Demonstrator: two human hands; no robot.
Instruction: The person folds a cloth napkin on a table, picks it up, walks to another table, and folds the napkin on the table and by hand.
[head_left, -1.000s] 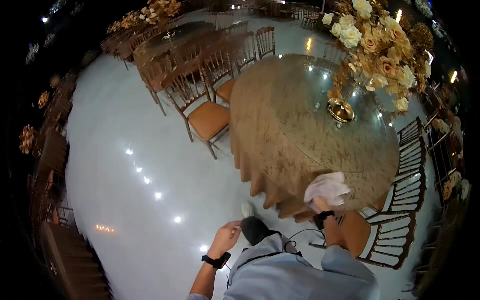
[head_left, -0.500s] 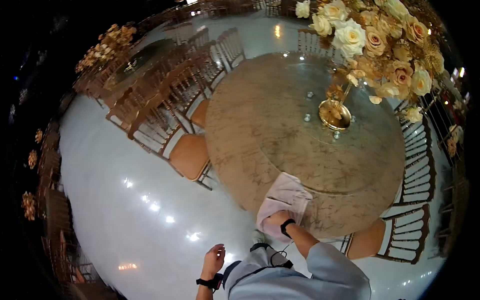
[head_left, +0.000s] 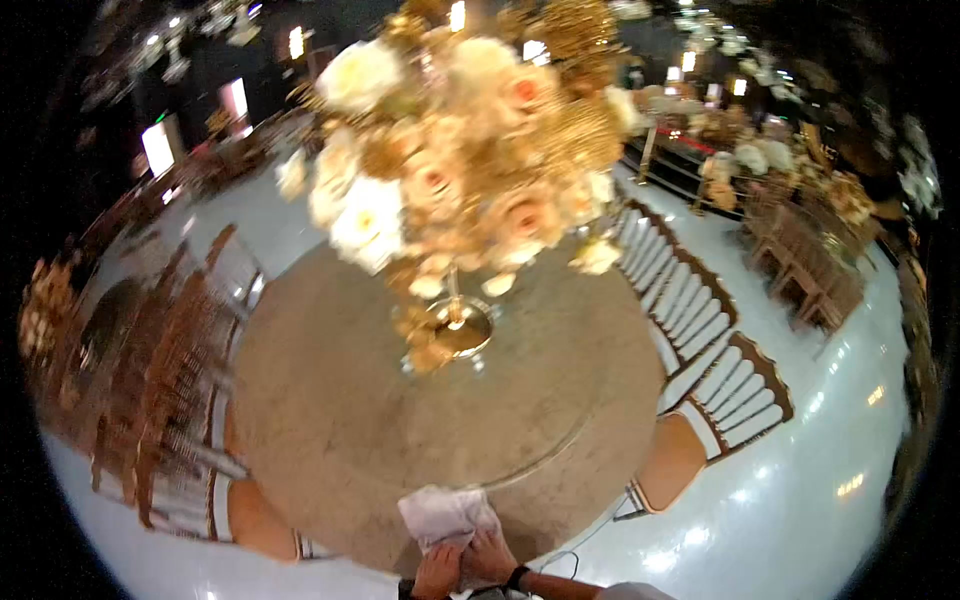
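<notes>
A pale pink cloth [head_left: 447,512] lies bunched on the near edge of a round brown marble-patterned table [head_left: 330,480]. My right hand [head_left: 490,557], with a dark band at the wrist, grips the cloth's right near side. Close beside it, my left hand [head_left: 438,570] has its fingers closed on the near end of the same cloth. Some fingertips are blurred or covered by folds. Further in, a raised round turntable [head_left: 520,440] carries a gold-based stand [head_left: 462,330] topped by a large arrangement of cream and peach roses [head_left: 440,180].
Wooden chairs with tan seats stand around the table, one chair [head_left: 690,440] at right and another [head_left: 260,515] at left. Beyond on the right are more chairs [head_left: 800,250] and flowers. The pale floor [head_left: 760,510] is glossy. A thin cable [head_left: 570,556] curves near my right arm.
My view has swung right, so the table and flowers sit more centrally. My left hand, earlier hanging free beside the table, has come onto the cloth next to my right hand.
</notes>
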